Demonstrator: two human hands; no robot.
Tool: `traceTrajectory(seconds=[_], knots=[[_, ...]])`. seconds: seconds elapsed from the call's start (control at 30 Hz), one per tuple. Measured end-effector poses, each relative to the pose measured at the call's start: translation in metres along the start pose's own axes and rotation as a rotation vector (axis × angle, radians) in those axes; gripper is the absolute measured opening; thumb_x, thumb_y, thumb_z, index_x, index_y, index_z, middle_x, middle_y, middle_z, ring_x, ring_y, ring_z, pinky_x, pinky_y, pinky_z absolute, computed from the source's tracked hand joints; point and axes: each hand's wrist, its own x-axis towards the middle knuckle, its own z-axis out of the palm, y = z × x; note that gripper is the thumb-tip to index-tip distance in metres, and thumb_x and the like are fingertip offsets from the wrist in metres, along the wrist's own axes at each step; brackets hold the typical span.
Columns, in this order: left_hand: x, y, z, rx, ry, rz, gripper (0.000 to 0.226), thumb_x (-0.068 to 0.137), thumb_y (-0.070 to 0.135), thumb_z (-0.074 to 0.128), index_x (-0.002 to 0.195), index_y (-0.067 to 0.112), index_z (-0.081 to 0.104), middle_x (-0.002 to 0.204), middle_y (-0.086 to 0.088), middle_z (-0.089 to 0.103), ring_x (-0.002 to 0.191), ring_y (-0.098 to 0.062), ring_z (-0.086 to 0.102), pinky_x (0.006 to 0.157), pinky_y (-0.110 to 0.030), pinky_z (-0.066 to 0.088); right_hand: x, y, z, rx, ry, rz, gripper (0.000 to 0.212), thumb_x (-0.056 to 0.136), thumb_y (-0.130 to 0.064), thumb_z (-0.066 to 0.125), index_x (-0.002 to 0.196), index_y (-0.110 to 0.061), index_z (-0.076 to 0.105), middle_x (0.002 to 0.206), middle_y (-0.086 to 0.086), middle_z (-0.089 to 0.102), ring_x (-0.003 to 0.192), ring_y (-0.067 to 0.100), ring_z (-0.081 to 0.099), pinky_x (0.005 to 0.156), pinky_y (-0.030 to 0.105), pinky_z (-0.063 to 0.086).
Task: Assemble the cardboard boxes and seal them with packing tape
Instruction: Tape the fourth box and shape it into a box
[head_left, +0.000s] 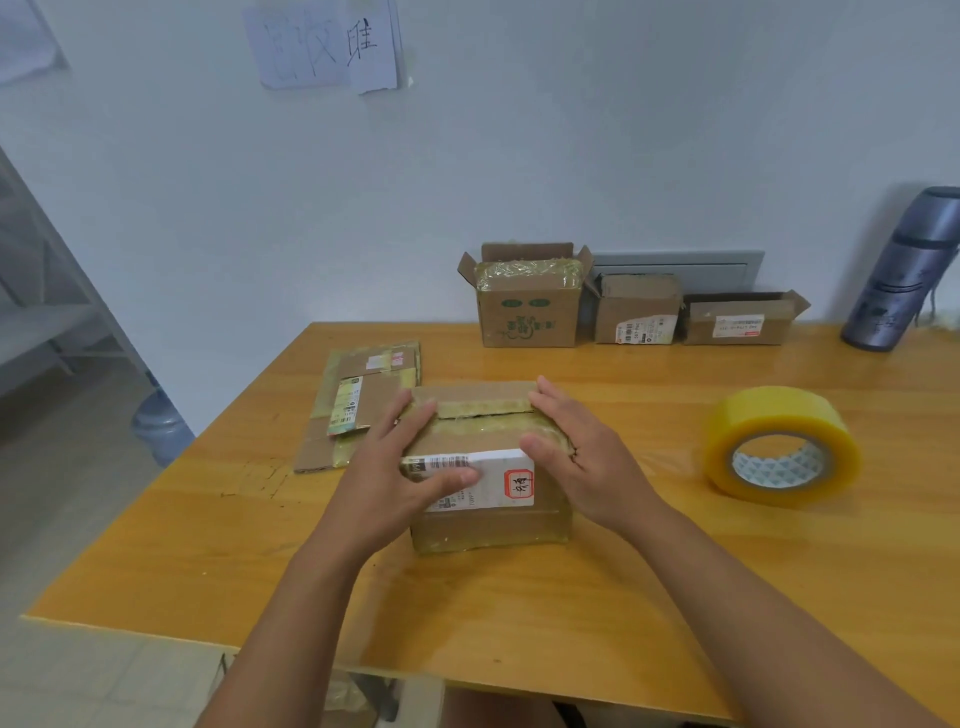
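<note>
Head view: both hands — left hand (410, 467), right hand (582, 457) — press flat, fingers straight, on the box (488, 467) between them — likely light, stiff, tape-slick, best held by its sides.

Plain office or packing room, wooden table (519, 597), parcel boxes (527, 306), wall notes (332, 47)

wall paper (371, 49) handwritten 眭, box labels illegible
</note>
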Motion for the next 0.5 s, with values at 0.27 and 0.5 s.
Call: traceTrajectory(seconds=[0.27,0.5], knots=[[0.004,0.020,-0.005,0.574,-0.090,0.072,0.112,0.069,0.083,0.055,0.158,0.030,0.013,0.164,0.017,-0.004,0.152,-0.012,-0.001,0.120,-0.039,0.018,0.000,-0.004,-0.010,-0.050,-0.116,0.056,0.079,0.086,-0.072,0.033,0.154,-0.034,0.027,0.161,-0.026,0.012,0.138,-0.010,0.015,0.113,0.029,0.026],[0.006,0.026,0.013,0.502,-0.033,0.012,0.089,0.083,0.064,0.064,0.155,0.038,0.019,0.166,0.005,0.006,0.151,-0.023,0.013,0.115,-0.046,0.031,-0.035,0.027,-0.038,-0.193,0.082,0.245,0.031,0.102,-0.037,0.045,0.128,-0.023,0.053,0.126,-0.004,0.057,0.098,0.008,0.053,0.078,0.027,0.043]])
